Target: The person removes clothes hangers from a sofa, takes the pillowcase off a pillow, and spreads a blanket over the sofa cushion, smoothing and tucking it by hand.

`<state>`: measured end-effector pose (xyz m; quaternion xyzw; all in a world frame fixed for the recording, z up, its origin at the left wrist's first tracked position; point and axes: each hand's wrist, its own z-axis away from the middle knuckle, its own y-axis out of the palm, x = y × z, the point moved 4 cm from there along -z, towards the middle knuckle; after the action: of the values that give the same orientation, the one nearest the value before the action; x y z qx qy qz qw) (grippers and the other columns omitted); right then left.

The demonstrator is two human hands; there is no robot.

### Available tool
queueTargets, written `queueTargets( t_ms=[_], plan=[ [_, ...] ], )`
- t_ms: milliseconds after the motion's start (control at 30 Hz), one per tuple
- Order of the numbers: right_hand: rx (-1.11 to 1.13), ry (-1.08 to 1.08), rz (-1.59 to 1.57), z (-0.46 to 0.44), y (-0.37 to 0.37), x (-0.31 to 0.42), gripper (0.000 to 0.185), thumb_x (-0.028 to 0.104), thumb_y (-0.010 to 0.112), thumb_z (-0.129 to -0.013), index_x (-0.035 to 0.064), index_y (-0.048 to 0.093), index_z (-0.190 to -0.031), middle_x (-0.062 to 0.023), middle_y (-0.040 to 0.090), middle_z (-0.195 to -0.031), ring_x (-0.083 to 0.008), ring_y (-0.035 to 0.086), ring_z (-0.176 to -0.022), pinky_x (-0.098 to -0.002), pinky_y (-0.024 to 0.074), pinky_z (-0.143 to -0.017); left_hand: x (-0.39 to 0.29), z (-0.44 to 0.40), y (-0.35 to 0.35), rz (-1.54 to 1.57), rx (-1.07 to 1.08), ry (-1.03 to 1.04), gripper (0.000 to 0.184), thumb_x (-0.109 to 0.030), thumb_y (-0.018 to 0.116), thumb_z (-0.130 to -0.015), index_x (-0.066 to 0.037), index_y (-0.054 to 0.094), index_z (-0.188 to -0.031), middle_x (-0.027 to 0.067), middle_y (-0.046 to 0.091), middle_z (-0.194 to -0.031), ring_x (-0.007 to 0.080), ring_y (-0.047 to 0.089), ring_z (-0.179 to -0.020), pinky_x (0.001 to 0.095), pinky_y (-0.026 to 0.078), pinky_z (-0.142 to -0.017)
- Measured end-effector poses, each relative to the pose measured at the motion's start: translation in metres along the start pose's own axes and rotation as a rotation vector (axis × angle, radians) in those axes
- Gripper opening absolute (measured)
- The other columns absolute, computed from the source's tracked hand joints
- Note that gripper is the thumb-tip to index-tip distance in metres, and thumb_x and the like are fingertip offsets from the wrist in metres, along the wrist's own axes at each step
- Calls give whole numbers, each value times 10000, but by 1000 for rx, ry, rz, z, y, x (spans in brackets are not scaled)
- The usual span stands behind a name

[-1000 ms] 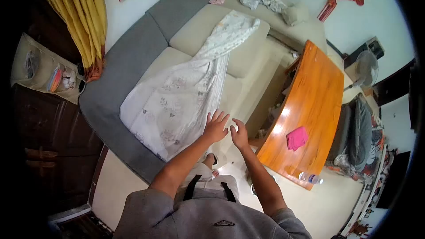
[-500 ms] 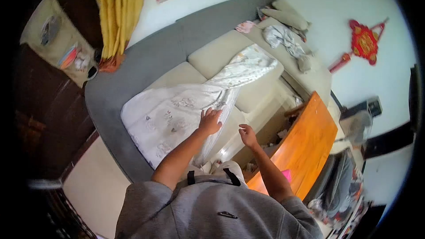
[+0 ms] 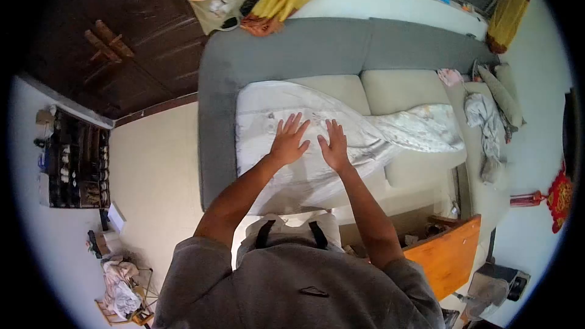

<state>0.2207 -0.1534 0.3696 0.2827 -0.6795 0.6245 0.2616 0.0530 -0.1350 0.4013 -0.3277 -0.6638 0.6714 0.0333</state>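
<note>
A white sheet with a grey floral print (image 3: 259,103) lies spread over the left end of a sofa. Its right part is twisted and bunched across the beige seat cushions (image 3: 399,90). My left hand (image 3: 289,141) is over the sheet, palm down with fingers spread. Close beside it on the right, my right hand (image 3: 334,145) is also open, fingers stretched forward. Neither hand holds anything. Whether the palms press on the fabric or hover just above it, I cannot tell.
The sofa's grey backrest (image 3: 292,55) curves around the left and far sides. At lower right stands an orange-brown wooden table (image 3: 448,262). Cushions (image 3: 499,94) and a crumpled cloth (image 3: 481,116) lie at the sofa's right end. A shoe rack (image 3: 76,164) is at far left.
My view has swung left, showing the floor and shoe rack. My right hand has come left from beside the table to over the sheet. Both hands are now side by side, fingers spread.
</note>
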Motion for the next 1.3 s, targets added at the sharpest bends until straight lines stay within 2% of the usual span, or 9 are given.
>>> queueTargets(
  t_ms=[67,200,400,600,700,800,1000,1133,1300],
  plan=[
    [28,-93,30,0,19,33,622,425,485,-915,136,306,-1437,-191,252,-1493,-440,210,-1365,-610,171,-1070,10,14,-13,-7,-4,32,622,-304,576,-870,-159,336,-1426,153,189,-1517,353,167,-1401,540,137,-1115],
    [31,-81,110,9,59,102,619,430,468,-926,136,294,-1443,-195,254,-1491,-444,207,-1365,-612,166,-1069,48,49,-47,39,-66,69,605,-289,566,-880,-153,337,-1424,149,201,-1515,340,175,-1402,531,137,-1119],
    [-24,-46,-117,52,154,185,585,374,471,-943,114,297,-1437,-222,272,-1475,-449,226,-1356,-597,175,-1066,137,135,-91,47,-32,51,607,-294,556,-884,-148,328,-1427,137,195,-1519,329,156,-1410,516,140,-1125],
    [-117,26,-91,70,192,215,552,319,447,-960,53,305,-1423,-231,303,-1455,-440,263,-1339,-542,207,-1071,176,160,-107,112,29,161,619,-143,569,-832,-127,346,-1409,138,211,-1510,329,193,-1397,510,160,-1129],
    [-215,32,-278,52,201,225,534,289,428,-970,31,301,-1419,-229,313,-1449,-422,271,-1340,-523,216,-1072,200,169,-113,92,-60,290,685,-84,600,-771,-124,350,-1407,127,240,-1494,314,230,-1384,500,186,-1127],
    [-288,-22,-269,31,224,236,515,269,420,-973,25,311,-1412,-223,340,-1435,-405,284,-1340,-524,210,-1075,223,175,-129,34,-17,255,631,-40,548,-765,-92,380,-1371,153,280,-1472,331,264,-1367,499,220,-1117],
    [-275,164,-190,27,277,263,522,264,446,-961,32,318,-1411,-218,340,-1437,-394,277,-1349,-540,192,-1080,289,171,-135,58,58,293,626,-30,553,-762,-89,389,-1364,151,302,-1458,319,280,-1361,492,231,-1114],
    [-303,276,-131,39,328,271,525,244,475,-937,32,334,-1397,-218,344,-1428,-398,285,-1339,-550,198,-1074,354,165,-107,75,143,371,650,-47,558,-776,-91,354,-1391,135,267,-1478,319,250,-1371,498,200,-1124],
    [-456,635,130,90,437,268,550,238,563,-860,38,394,-1344,-218,371,-1395,-424,319,-1302,-536,219,-1071,414,171,-70,214,360,564,677,-65,574,-769,-93,337,-1402,141,287,-1469,332,260,-1363,507,205,-1120]
  ],
)
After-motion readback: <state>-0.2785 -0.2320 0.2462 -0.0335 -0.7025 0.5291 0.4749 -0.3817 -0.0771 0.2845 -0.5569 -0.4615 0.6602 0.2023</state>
